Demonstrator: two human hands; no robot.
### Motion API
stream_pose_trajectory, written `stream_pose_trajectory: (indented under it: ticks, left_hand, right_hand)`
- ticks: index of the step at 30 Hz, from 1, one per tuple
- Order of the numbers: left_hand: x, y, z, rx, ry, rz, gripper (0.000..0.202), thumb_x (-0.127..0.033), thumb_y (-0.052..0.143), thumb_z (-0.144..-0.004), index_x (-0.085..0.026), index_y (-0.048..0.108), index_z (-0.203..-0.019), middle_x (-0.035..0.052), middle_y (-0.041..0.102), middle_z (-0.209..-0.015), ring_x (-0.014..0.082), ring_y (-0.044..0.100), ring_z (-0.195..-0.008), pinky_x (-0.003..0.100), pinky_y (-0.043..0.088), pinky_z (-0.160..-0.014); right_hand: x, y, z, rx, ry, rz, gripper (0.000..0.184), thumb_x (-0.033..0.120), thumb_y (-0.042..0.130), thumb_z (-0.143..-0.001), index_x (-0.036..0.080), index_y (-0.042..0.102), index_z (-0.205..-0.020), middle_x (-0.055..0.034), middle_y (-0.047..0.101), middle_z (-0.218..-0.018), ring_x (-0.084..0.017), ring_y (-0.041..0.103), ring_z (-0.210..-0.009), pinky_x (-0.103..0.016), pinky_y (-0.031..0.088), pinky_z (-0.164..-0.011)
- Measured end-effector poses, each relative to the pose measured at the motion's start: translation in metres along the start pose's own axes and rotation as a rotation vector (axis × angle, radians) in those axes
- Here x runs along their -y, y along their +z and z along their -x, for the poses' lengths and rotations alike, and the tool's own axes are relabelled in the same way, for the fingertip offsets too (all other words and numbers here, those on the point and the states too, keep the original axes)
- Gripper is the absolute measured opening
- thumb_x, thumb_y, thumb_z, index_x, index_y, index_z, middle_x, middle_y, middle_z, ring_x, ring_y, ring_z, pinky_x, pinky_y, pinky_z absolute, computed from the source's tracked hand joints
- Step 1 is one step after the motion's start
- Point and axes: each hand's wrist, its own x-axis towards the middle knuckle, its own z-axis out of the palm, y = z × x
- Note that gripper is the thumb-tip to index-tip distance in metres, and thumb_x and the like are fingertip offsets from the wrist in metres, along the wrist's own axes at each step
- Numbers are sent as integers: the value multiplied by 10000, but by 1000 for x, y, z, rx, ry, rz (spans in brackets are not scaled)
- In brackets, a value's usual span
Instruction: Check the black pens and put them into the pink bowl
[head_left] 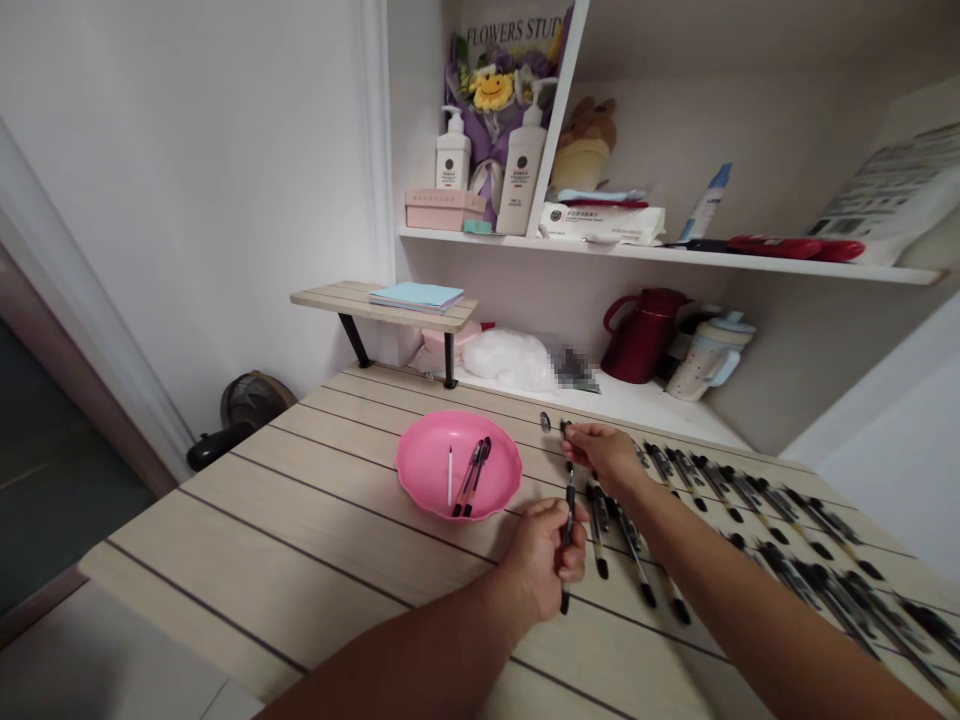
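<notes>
My left hand (541,558) is closed around a black pen (568,530), held nearly upright in the view with its narrow end up. Just above it, my right hand (602,452) pinches a small dark pen part (564,430), mostly covered by the fingers; whether it touches the pen I cannot tell. On the table by the right fingertips lies a small dark, clear-edged piece (545,422). Left of both hands, a pink scalloped bowl (420,470) contains two capped pens (472,478) and a thin white refill (450,480) with a dark tip.
Rows of pens and pen parts (750,490) cover the right side of the slatted table (300,520), some under my right forearm. Behind stand a small riser (322,298) with blue paper (417,296), a red jug (637,340) and a tumbler (709,355). A loaded shelf (675,255) overhangs the back.
</notes>
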Motion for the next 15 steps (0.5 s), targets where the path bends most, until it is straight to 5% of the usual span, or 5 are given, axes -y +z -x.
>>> stream_pose_trajectory:
  ticks: [7, 15]
  left_hand:
    - [1, -1, -3, -7, -15, 11, 233, -346, 580, -666, -139, 523, -755, -21, 460, -552, 26, 280, -372, 193, 84, -413]
    - [6, -4, -7, -16, -29, 55, 235, -350, 584, -665, -137, 533, -749, -20, 465, -546, 28, 292, -371, 194, 92, -413]
  right_hand:
    - [-3, 16, -34, 28, -76, 555, 60, 132, 623, -578, 173, 636, -619, -60, 649, -592, -217, 636, -720, -280, 469, -637]
    - [-4, 21, -38, 58, -161, 1097, 168, 234, 547, -683, 182, 684, -766, -134, 677, -880, -259, 607, -886, -311, 412, -696]
